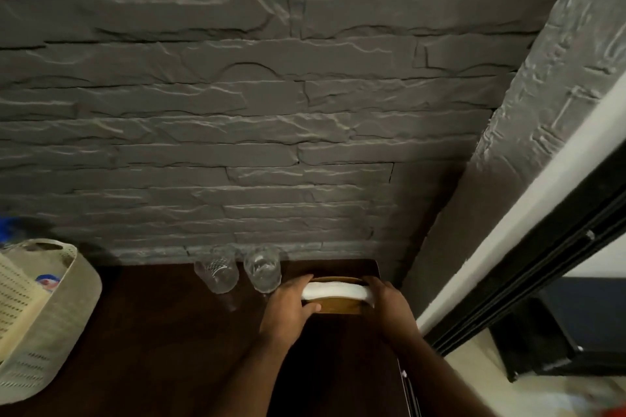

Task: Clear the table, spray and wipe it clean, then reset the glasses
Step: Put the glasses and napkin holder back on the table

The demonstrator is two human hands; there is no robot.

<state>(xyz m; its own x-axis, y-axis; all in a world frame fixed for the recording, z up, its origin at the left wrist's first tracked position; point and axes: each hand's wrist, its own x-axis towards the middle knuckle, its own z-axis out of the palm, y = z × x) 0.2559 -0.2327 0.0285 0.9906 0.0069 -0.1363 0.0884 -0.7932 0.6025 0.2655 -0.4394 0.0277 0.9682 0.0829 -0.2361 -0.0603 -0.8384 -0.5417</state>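
Observation:
Two clear glasses stand side by side at the back of the dark wooden table (pixel 162 332), against the wall: a patterned glass (pixel 216 271) on the left and a smooth glass (pixel 263 269) on the right. Just right of them sits a wooden napkin holder (pixel 338 306) with a stack of white napkins (pixel 335 290) in it. My left hand (pixel 291 305) grips the holder's left end, thumb across its front. My right hand (pixel 386 306) grips its right end, fingers curled over the napkins.
A cream perforated basket (pixel 44 315) stands at the table's left edge with some items inside. A grey stone wall (pixel 237 112) rises directly behind the table. To the right run a white-and-black door frame (pixel 525 247) and a dark box (pixel 555 332) on the floor.

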